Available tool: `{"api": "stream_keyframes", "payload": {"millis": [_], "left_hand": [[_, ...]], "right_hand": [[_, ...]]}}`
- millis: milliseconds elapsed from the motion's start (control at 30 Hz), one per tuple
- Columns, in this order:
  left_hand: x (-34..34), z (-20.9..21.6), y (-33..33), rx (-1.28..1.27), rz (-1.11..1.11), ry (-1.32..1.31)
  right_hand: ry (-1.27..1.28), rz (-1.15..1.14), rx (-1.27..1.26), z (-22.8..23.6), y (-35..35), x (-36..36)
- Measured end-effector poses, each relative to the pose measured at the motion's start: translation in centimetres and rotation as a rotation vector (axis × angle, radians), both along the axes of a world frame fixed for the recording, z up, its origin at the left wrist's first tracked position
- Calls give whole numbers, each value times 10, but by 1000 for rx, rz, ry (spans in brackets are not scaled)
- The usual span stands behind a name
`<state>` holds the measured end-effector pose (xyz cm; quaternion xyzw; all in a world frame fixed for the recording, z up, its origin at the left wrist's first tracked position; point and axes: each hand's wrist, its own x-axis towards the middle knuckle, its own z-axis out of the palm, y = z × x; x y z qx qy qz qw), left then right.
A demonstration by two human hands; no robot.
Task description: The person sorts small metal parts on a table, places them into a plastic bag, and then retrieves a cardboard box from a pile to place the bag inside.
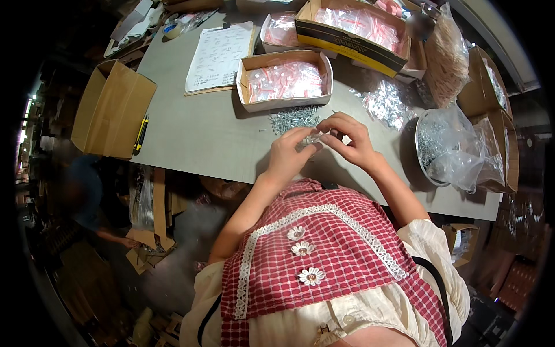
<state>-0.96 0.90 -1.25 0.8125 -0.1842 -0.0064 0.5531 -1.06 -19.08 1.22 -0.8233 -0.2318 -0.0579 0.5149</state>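
Both hands meet over the near part of the table and pinch a small clear plastic bag (315, 137) between them. My left hand (287, 152) has its thumb and fingers closed on the bag's left side. My right hand (352, 141) grips the other side, its fingers bent and the thumb pressed in. What lies inside the bag is too small to make out. Just beyond the fingers spreads a loose pile of small silvery screws (292, 120). Behind it stands a white-edged cardboard box (283, 106) filled with small clear bags with red strips.
A metal bowl (420, 151) of screws with plastic draped over it stands right, by loose packets (388, 107). Behind are a black-and-yellow box (350, 45) and a clipboard (219, 58). At left are an open carton (118, 110) and a cutter knife (140, 135). Another person (85, 188) is lower left.
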Motion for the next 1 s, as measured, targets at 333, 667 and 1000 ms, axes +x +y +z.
{"api": "stream_keyframes", "payload": {"millis": [333,667,1000], "left_hand": [[-4,-1,-2,-67,-46,10],[4,-3,5,302,50,-50],[7,17,0,-179,-19,81]], "right_hand": [[-146,53,-85,-7,0,1],[23,-12,86,33,1,3],[361,-99,19,15,-4,2]]}}
